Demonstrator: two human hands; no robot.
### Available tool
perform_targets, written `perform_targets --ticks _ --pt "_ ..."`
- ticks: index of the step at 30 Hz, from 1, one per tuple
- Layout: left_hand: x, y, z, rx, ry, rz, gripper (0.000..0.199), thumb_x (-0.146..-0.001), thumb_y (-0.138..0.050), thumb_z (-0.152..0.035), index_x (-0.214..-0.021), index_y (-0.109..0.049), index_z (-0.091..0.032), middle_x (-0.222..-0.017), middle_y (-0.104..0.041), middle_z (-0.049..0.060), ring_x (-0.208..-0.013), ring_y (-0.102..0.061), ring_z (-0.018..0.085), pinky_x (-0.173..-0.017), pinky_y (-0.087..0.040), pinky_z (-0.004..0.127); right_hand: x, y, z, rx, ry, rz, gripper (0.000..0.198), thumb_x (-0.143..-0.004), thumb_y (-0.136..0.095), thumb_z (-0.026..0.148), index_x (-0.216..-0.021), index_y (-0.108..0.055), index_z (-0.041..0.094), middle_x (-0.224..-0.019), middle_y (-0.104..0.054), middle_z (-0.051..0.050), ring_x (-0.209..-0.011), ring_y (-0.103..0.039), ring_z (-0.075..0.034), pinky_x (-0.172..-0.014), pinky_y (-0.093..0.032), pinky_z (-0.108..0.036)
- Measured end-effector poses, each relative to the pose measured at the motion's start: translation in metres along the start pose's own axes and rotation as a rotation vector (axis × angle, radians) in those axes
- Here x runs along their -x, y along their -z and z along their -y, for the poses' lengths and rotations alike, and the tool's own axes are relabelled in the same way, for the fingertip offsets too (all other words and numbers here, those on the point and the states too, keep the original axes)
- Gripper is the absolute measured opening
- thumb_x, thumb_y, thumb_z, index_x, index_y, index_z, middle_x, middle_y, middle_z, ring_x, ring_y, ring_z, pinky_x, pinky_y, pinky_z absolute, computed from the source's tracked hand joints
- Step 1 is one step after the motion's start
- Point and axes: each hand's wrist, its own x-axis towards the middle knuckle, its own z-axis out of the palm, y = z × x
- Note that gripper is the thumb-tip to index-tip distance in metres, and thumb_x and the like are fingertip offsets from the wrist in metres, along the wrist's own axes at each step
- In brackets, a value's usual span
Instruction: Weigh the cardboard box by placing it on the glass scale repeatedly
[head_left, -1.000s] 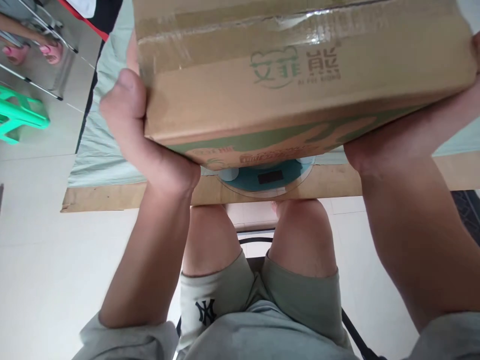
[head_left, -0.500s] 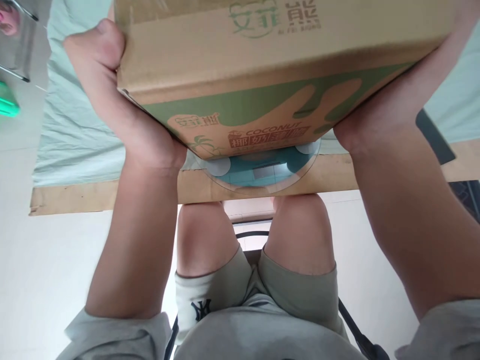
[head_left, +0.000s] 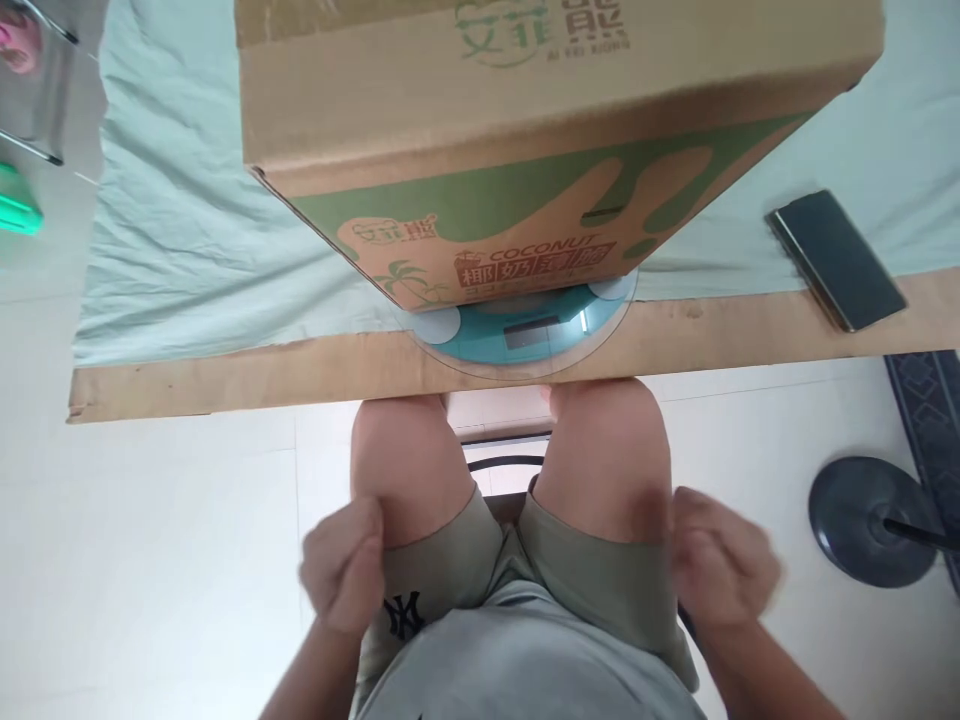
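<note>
- Two hands, both clear of the box: the left hand (head_left: 343, 577) and right hand (head_left: 721, 567) are curled into loose fists beside the thighs, holding nothing; motion blur hides the finger detail.
- Box (head_left: 555, 140): a taped cardboard carton with green print, standing on a round glass scale (head_left: 525, 335) at the near edge of the tabletop (head_left: 225, 370). It overhangs the scale on every visible side.
- Handling, as a judgement: stiff walls and sharp corners suggest a rigid load; the size and sealed flaps suggest some weight, so it is likely a job for both hands. Bare cardboard gives fair friction; the taped strip would be slicker.
- Grip points, as a judgement: palms flat on the two opposite short sides, low down, fingers hooked under the bottom edges where the overhang leaves room.
- Nearby: a phone (head_left: 835, 258) lies on the green cloth (head_left: 187, 250), well apart from the box.
</note>
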Motion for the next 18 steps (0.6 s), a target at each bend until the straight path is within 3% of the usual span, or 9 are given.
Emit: perform_targets --ticks 2,5,8,11,18 --pt "0.009 -0.005 0.0 -0.208 -0.093 0.105 0.031 -0.076 -0.051 0.002 -0.06 -0.033 -0.018 -0.051 -0.032 -0.002 -0.049 -0.03 0.011 -0.048 -0.019 0.033 0.009 -0.011 0.001 0.13 0.149 0.093 0.026 -0.085 -0.052 0.006 -0.066 -0.042 0.02 -0.055 -0.04 0.003 -0.05 -0.035 -0.011 -0.049 -0.025 -0.031" --pt "-0.001 -0.014 0.004 -0.364 -0.104 0.087 0.036 -0.075 -0.053 0.003 -0.061 -0.028 -0.019 -0.052 -0.027 -0.004 -0.048 -0.025 0.009 -0.048 -0.018 0.032 -0.001 -0.026 -0.004 0.287 0.244 0.1 0.029 -0.083 -0.058 0.009 -0.063 -0.041 0.02 -0.052 -0.043 0.003 -0.051 -0.035 -0.012 -0.051 -0.026 -0.032" --pt "-0.011 -0.019 0.008 -0.437 -0.017 0.03 0.039 -0.077 -0.053 0.004 -0.061 -0.024 -0.018 -0.053 -0.024 -0.005 -0.047 -0.024 0.008 -0.047 -0.017 0.031 -0.012 -0.029 -0.008 0.305 0.193 0.038 0.016 -0.086 -0.057 0.009 -0.075 -0.053 0.019 -0.053 -0.046 0.005 -0.048 -0.04 -0.01 -0.048 -0.034 -0.026" --pt "-0.007 -0.018 0.009 -0.46 -0.06 0.023 0.039 -0.076 -0.054 0.003 -0.061 -0.024 -0.018 -0.053 -0.022 -0.005 -0.048 -0.021 0.009 -0.047 -0.016 0.031 -0.011 -0.026 -0.01 0.299 0.174 -0.014 0.008 -0.088 -0.06 0.01 -0.093 -0.059 0.017 -0.051 -0.04 0.009 -0.043 -0.039 -0.008 -0.047 -0.038 -0.022" --pt "0.0 -0.011 0.013 -0.425 -0.03 0.016 0.038 -0.076 -0.053 0.003 -0.06 -0.025 -0.017 -0.053 -0.023 -0.005 -0.047 -0.022 0.008 -0.047 -0.015 0.03 -0.009 -0.021 -0.011 0.332 0.23 0.026 0.009 -0.092 -0.063 0.009 -0.089 -0.063 0.018 -0.058 -0.058 0.004 -0.049 -0.049 -0.009 -0.05 -0.041 -0.022"
